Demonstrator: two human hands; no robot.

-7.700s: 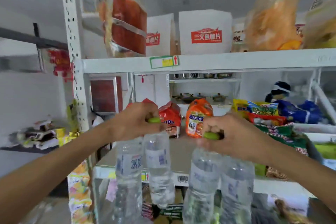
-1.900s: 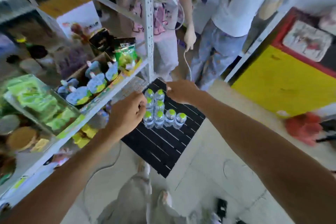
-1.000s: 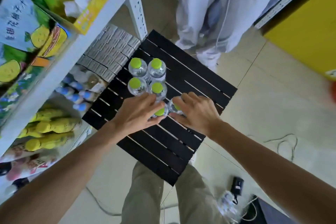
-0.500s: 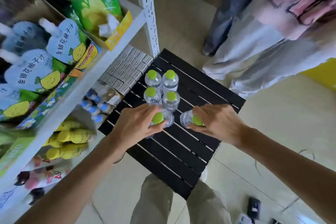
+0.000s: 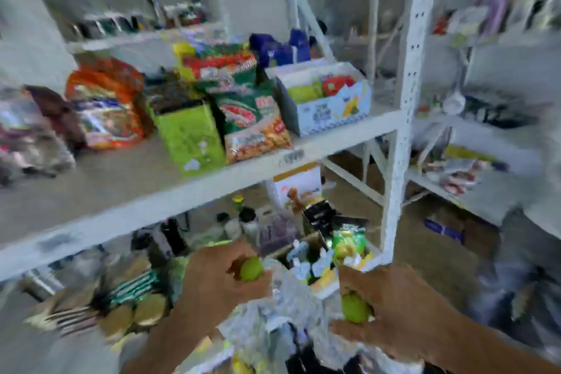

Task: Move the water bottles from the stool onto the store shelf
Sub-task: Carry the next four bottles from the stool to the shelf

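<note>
Both hands grip water bottles by their green caps: left hand (image 5: pixel 218 279) on one bottle (image 5: pixel 252 269), right hand (image 5: pixel 391 310) on another (image 5: pixel 353 308) (blurred), low before the shelf (image 5: pixel 212 185).

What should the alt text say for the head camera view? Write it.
Blurred view: both hands grip green-capped water bottles, the left hand and right hand raised before a white store shelf stocked with snack bags.
</note>
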